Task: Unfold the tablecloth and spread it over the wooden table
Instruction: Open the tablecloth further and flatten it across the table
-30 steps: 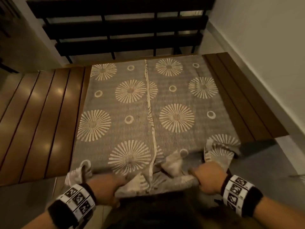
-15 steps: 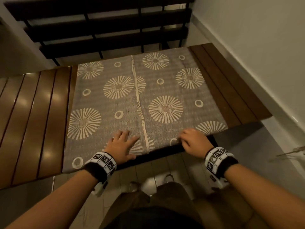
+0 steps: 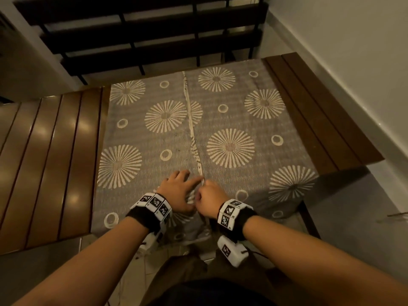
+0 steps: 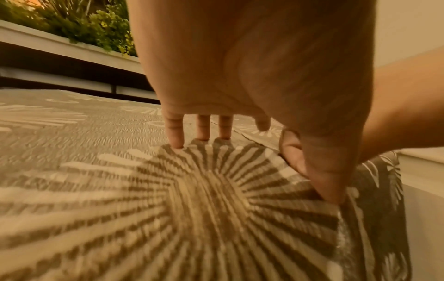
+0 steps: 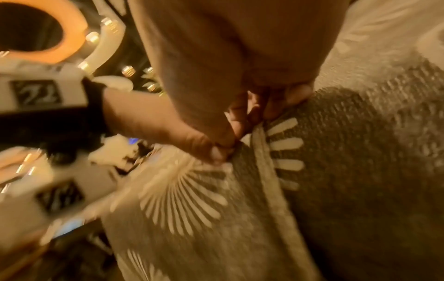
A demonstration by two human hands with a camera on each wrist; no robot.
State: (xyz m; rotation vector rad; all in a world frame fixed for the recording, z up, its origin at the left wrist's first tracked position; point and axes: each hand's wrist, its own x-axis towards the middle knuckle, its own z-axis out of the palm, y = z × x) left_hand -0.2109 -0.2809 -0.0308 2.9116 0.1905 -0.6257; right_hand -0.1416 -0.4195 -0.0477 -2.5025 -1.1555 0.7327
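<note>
A grey tablecloth (image 3: 220, 120) with cream sunburst prints lies flat on the middle of the wooden slat table (image 3: 55, 162), and its near part hangs over the front edge. A pale folded hem (image 3: 192, 129) runs down its centre. My left hand (image 3: 178, 191) rests on the cloth just left of the hem, its straight fingers (image 4: 176, 133) and thumb pressing the fabric (image 4: 96, 190). My right hand (image 3: 209, 195) is beside it, touching it. Its curled fingers (image 5: 271, 106) pinch the hem (image 5: 271, 180) near the front edge.
Bare slats show to the left of the cloth, with a narrower strip (image 3: 320, 111) on the right. Dark open stair treads (image 3: 143, 29) rise behind the table. A white wall (image 3: 342, 51) runs close on the right. A planter with green plants (image 4: 84, 24) stands beyond the far side.
A second ago both hands held bunched cloth at the front edge. They then let it go and lay apart on the flattened cloth. Now they have met at the centre hem.
</note>
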